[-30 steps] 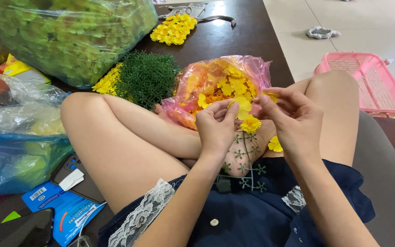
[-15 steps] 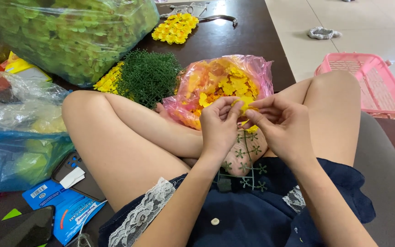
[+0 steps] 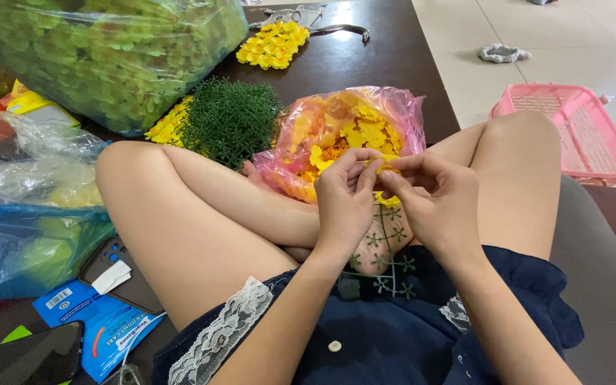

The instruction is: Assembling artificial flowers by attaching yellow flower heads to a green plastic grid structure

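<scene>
Both the left hand (image 3: 344, 196) and the right hand (image 3: 436, 199) are pinching a small yellow flower (image 3: 386, 165) between closed fingers. They are holding it above the green grid (image 3: 386, 267) lying in the lap, just before the pink bag of yellow petals (image 3: 336, 132) on the tabletop (image 3: 386, 57).

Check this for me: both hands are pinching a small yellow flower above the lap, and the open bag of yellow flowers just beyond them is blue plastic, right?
Not quite. The bag of yellow flowers beyond the hands is pink plastic, not blue; the blue bag lies off to the left side. The rest holds: the left hand and right hand pinch a small yellow flower above the lap. The head view shows it.
</scene>
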